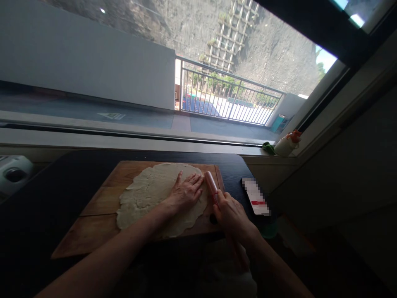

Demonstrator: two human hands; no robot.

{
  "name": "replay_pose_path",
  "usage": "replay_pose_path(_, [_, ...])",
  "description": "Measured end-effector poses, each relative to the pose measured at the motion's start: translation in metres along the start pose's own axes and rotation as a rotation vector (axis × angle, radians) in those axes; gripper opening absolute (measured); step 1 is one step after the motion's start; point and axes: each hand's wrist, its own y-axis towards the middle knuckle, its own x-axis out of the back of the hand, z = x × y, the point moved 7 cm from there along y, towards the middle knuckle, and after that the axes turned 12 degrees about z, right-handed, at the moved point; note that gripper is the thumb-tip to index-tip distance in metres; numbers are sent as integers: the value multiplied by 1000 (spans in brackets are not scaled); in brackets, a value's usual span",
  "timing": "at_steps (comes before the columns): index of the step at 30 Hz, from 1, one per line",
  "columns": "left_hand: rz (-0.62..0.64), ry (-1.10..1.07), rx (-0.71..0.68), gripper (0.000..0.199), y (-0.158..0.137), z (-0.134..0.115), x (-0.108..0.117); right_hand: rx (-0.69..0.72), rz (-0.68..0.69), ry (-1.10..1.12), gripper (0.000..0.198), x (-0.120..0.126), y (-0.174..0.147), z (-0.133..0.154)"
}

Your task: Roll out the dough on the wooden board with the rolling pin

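The right grip (231, 210) hides part of the pink roller (211, 183), and pixelation blurs the phone screen (256, 195).

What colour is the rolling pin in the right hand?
The rolling pin is pinkish; it shows best in the head view, beyond the right hand.

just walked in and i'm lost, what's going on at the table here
A person has both hands at a wide, flat sheet of dough on a wooden board. The left hand lies on the dough with its fingers spread, near the right side of the sheet. The right hand grips a pink rolling pin, its far end by the dough's right edge. A phone lies on the dark table, right of the board.
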Motion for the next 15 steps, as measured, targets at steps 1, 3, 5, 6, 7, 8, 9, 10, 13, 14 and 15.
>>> replay_pose_path(1, [0, 0, 4, 46, 0, 1, -1, -33, 5, 1, 46, -1, -4, -2])
replay_pose_path(3, [-1, -2, -2, 44, 1, 1, -2, -72, 6, 4, 49, -5, -13, -2])
replay_pose_path(5, [-2, -7, -13, 44, 1, 1, -5, -33, 10, 18, 52, -9, -22, 2])
replay_pose_path(6, [-3, -9, -11, 44, 1, 2, -5, -6, 19, 28, 52, -11, -25, 4])
replay_pose_path(7, [-2, -11, -5, 44, 1, 3, -6, 2, 27, 33, 52, -13, -28, 5])
replay_pose_path(8, [1, -12, 0, 44, 1, 3, -6, -18, 31, 32, 52, -14, -30, 3])
replay_pose_path(9, [4, -11, 5, 44, 1, 3, -7, -50, 31, 28, 52, -14, -31, 0])
replay_pose_path(10, [8, -10, 7, 44, 1, 3, -6, -74, 30, 22, 52, -14, -32, -2])
replay_pose_path(13, [16, -2, -6, 45, 1, 1, -6, -34, 25, 23, 54, -12, -33, 0])
replay_pose_path(14, [16, 1, -5, 45, 1, 1, -5, -2, 35, 32, 54, -12, -33, 2])
replay_pose_path(15, [17, 3, -4, 45, 1, 1, -5, 8, 48, 40, 54, -12, -33, 2])
